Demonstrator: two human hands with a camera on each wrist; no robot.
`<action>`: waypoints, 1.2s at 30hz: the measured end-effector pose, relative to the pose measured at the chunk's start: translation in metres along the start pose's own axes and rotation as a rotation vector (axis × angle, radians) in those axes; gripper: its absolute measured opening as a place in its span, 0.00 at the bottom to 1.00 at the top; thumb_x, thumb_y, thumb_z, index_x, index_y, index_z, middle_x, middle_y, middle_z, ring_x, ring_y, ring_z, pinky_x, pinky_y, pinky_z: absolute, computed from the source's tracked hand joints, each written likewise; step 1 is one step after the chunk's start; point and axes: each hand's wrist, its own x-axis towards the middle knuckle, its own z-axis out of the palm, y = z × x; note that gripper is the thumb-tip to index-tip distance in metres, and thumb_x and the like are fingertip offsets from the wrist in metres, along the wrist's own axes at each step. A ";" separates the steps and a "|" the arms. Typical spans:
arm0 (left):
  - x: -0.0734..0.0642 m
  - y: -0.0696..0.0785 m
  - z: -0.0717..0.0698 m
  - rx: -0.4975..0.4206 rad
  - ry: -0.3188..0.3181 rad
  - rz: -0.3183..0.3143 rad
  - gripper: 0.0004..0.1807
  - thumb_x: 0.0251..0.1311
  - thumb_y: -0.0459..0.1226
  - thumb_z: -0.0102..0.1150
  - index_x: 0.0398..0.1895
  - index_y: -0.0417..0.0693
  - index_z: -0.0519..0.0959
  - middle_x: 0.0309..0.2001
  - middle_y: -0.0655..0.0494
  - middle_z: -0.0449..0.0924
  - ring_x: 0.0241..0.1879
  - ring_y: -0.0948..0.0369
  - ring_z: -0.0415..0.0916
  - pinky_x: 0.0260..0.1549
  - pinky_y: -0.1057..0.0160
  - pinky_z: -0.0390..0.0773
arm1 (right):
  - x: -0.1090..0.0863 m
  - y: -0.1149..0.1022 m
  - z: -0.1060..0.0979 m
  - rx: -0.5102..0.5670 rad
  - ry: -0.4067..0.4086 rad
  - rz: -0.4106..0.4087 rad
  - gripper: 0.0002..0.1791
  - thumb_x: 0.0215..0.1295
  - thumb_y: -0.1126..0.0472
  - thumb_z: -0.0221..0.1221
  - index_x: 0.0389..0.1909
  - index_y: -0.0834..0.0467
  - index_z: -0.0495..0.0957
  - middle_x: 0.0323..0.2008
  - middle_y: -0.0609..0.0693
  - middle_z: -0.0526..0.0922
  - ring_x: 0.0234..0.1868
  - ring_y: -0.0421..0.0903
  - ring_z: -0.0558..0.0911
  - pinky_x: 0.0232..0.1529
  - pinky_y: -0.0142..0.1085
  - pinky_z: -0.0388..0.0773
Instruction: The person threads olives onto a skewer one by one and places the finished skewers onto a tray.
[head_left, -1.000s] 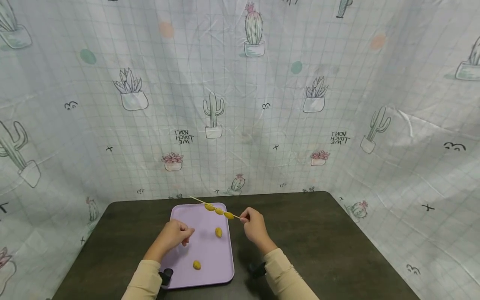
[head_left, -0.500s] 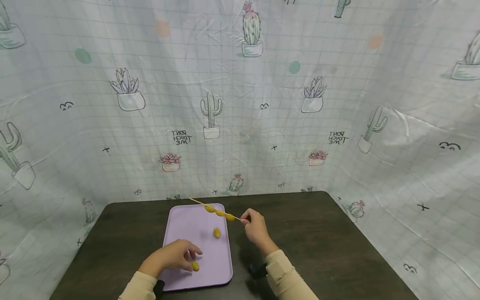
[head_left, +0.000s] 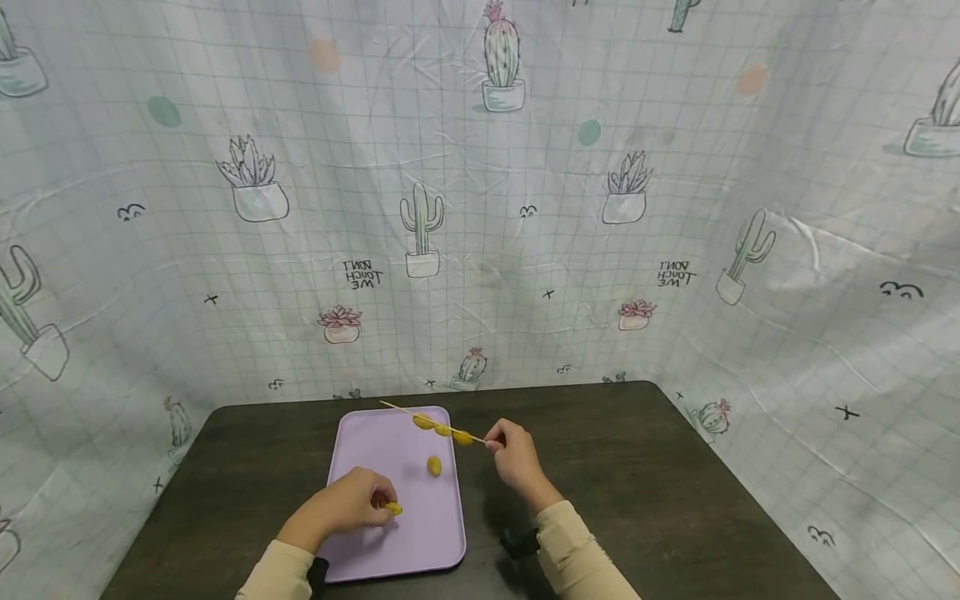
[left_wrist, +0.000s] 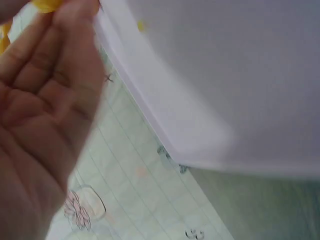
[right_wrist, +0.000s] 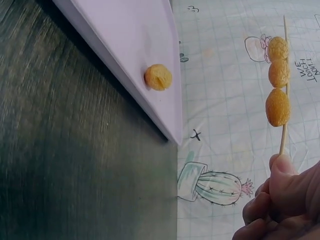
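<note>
My left hand (head_left: 351, 502) pinches a small yellow oval ball (head_left: 393, 507) between thumb and fingertips, over the near half of a lilac tray (head_left: 405, 554). At the top edge of the left wrist view, part of that ball (left_wrist: 47, 4) shows at the fingertips. My right hand (head_left: 517, 460), right of the tray, grips the lower end of a thin wooden skewer (right_wrist: 283, 141) between thumb and fingers. Three yellow balls are threaded along the skewer, the lowest ball (right_wrist: 278, 107) nearest the hand. Its bare tip slants up and left over the tray's far end. Another yellow ball (head_left: 434, 466) lies on the tray.
The tray rests on a dark wooden table (head_left: 637, 492). Behind and around the table hangs a pale curtain (head_left: 495, 167) printed with a grid and cacti. A black wrist strap (head_left: 519, 543) sits at the right sleeve.
My left hand moved toward the near part of the tray, reached the ball there, then took hold of it and raised it slightly. The right hand with the skewer stayed almost still.
</note>
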 end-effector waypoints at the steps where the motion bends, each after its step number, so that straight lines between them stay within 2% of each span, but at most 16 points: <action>1: 0.000 -0.001 -0.003 -0.015 0.021 -0.006 0.06 0.54 0.28 0.69 0.30 0.47 0.86 0.27 0.67 0.80 0.27 0.73 0.72 0.28 0.68 0.76 | 0.000 0.000 -0.001 -0.003 -0.001 -0.001 0.09 0.64 0.76 0.63 0.29 0.61 0.77 0.27 0.50 0.78 0.29 0.42 0.75 0.31 0.36 0.75; 4: -0.001 -0.005 -0.011 -0.025 0.113 -0.016 0.07 0.55 0.28 0.67 0.33 0.48 0.84 0.27 0.67 0.79 0.26 0.71 0.72 0.26 0.68 0.75 | 0.001 0.001 -0.004 -0.003 -0.007 0.008 0.09 0.64 0.76 0.63 0.28 0.61 0.77 0.27 0.50 0.78 0.29 0.43 0.75 0.31 0.36 0.75; 7: -0.001 -0.008 -0.020 -0.006 0.248 0.012 0.08 0.56 0.27 0.67 0.34 0.50 0.82 0.27 0.68 0.78 0.27 0.71 0.72 0.26 0.67 0.75 | 0.002 0.002 -0.008 -0.005 -0.010 0.020 0.09 0.64 0.75 0.63 0.29 0.61 0.77 0.27 0.50 0.78 0.29 0.43 0.75 0.31 0.37 0.75; 10: 0.000 -0.011 -0.027 -0.013 0.374 0.008 0.09 0.58 0.28 0.66 0.36 0.51 0.83 0.27 0.67 0.78 0.27 0.69 0.73 0.23 0.67 0.76 | 0.003 0.004 -0.010 0.002 -0.015 0.032 0.09 0.65 0.75 0.63 0.29 0.61 0.77 0.28 0.50 0.78 0.29 0.44 0.75 0.32 0.37 0.75; 13: 0.002 -0.012 -0.032 -0.087 0.454 -0.052 0.07 0.63 0.29 0.64 0.40 0.49 0.85 0.29 0.62 0.79 0.28 0.65 0.74 0.20 0.65 0.77 | 0.003 0.005 -0.013 0.026 -0.032 0.041 0.08 0.65 0.75 0.62 0.29 0.61 0.77 0.28 0.51 0.79 0.29 0.44 0.75 0.31 0.38 0.74; 18: 0.005 -0.015 -0.035 -0.176 0.558 -0.156 0.08 0.68 0.33 0.63 0.47 0.46 0.85 0.33 0.56 0.79 0.21 0.62 0.73 0.20 0.63 0.78 | 0.002 0.004 -0.013 0.060 -0.061 0.020 0.07 0.66 0.74 0.61 0.30 0.61 0.77 0.29 0.51 0.79 0.29 0.44 0.74 0.30 0.39 0.74; 20: 0.006 -0.015 -0.036 -0.193 0.586 -0.182 0.09 0.67 0.32 0.63 0.48 0.46 0.85 0.33 0.55 0.79 0.18 0.62 0.72 0.20 0.64 0.77 | 0.002 0.003 -0.013 0.055 -0.069 0.004 0.08 0.66 0.74 0.61 0.30 0.61 0.77 0.29 0.51 0.79 0.29 0.44 0.74 0.30 0.39 0.74; 24: 0.008 -0.014 -0.036 -0.237 0.623 -0.201 0.09 0.67 0.32 0.64 0.48 0.43 0.85 0.32 0.54 0.79 0.19 0.62 0.73 0.21 0.64 0.76 | 0.002 0.003 -0.012 0.040 -0.083 -0.019 0.09 0.65 0.75 0.62 0.29 0.60 0.78 0.29 0.51 0.79 0.29 0.44 0.74 0.31 0.39 0.74; 29: 0.010 -0.013 -0.038 -0.306 0.629 -0.211 0.09 0.69 0.33 0.63 0.49 0.43 0.84 0.34 0.52 0.78 0.22 0.61 0.72 0.22 0.64 0.76 | 0.002 0.003 -0.012 0.020 -0.082 -0.048 0.10 0.63 0.77 0.63 0.28 0.60 0.77 0.27 0.50 0.78 0.28 0.43 0.73 0.30 0.37 0.74; 34: 0.012 -0.013 -0.038 -0.329 0.632 -0.188 0.09 0.68 0.33 0.63 0.49 0.43 0.85 0.37 0.46 0.80 0.22 0.61 0.72 0.21 0.64 0.75 | 0.001 0.002 -0.012 0.003 -0.086 -0.069 0.10 0.63 0.77 0.63 0.28 0.60 0.77 0.27 0.49 0.78 0.28 0.43 0.73 0.30 0.35 0.74; 36: 0.013 -0.007 -0.039 -0.331 0.640 -0.194 0.09 0.68 0.32 0.63 0.48 0.41 0.85 0.37 0.45 0.81 0.23 0.62 0.72 0.21 0.65 0.75 | 0.001 0.001 -0.012 0.001 -0.090 -0.066 0.10 0.63 0.77 0.62 0.28 0.60 0.77 0.27 0.50 0.78 0.28 0.43 0.73 0.30 0.36 0.74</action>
